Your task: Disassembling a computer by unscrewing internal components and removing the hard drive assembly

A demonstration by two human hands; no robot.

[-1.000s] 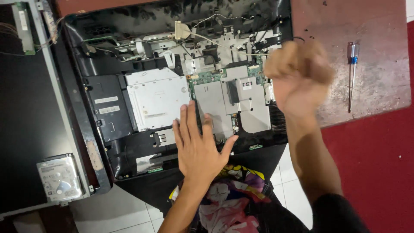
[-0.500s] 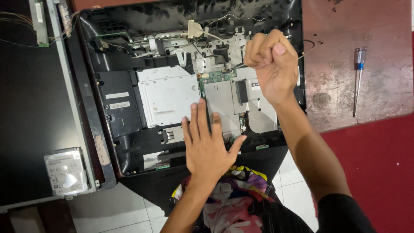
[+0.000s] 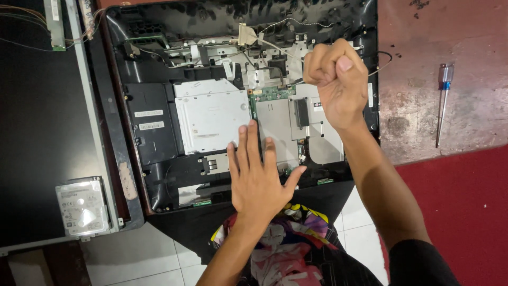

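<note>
An opened black laptop base [image 3: 153, 137] lies in front of me with its insides bare. A silver optical drive [image 3: 211, 114] sits in the middle, beside a grey metal shield [image 3: 275, 132] and a green circuit board [image 3: 272, 94]. My left hand [image 3: 259, 180] lies flat, fingers spread, on the near edge of the shield and drive. My right hand [image 3: 336, 79] is a closed fist over the board's upper right, thumb on top. Nothing shows inside the fist. Thin wires [image 3: 296, 24] run along the back of the base.
A black screen panel [image 3: 42, 132] lies to the left with a silver hard drive [image 3: 82, 206] on its near corner. A blue-handled screwdriver [image 3: 443, 103] rests on the brown floor at right. A red mat [image 3: 460, 201] and white tiles [image 3: 137, 259] are nearby, and a colourful cloth [image 3: 286, 249] covers my lap.
My right fist has moved left and slightly up, from the base's right edge to over the circuit board. My left hand stays flat in the same place.
</note>
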